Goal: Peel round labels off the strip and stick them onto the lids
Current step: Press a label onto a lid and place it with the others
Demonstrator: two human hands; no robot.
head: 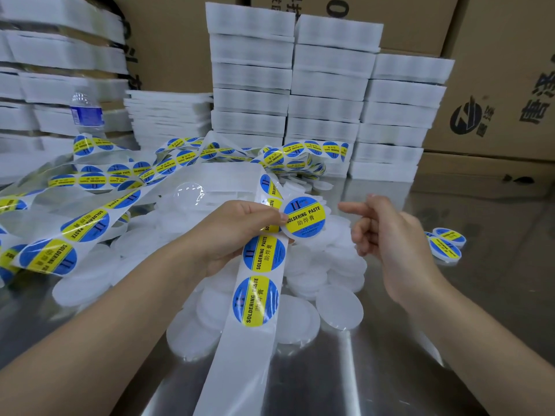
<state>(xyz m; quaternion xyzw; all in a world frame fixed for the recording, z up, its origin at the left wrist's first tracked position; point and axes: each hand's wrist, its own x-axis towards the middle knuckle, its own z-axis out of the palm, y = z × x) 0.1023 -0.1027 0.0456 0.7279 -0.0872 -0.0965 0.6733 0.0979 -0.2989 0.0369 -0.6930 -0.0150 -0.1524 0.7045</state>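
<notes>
Strip [258,295]: white backing, runs from bottom centre up to mid-frame, then loose tangle across left and upper middle. Lower end of backing bare. Labels [264,253]: round, blue with yellow band, "SOLDERING PASTE", in row along strip. Labelled lid [304,217]: white, round, label on its face, tilted toward camera at centre, left hand [234,232] pinching its left edge against strip. Plain lids [339,307]: white discs, heaped on worktop [420,370] below and around. Finished lids [447,243]: small cluster at right, lying flat, well apart from heap.
</notes>
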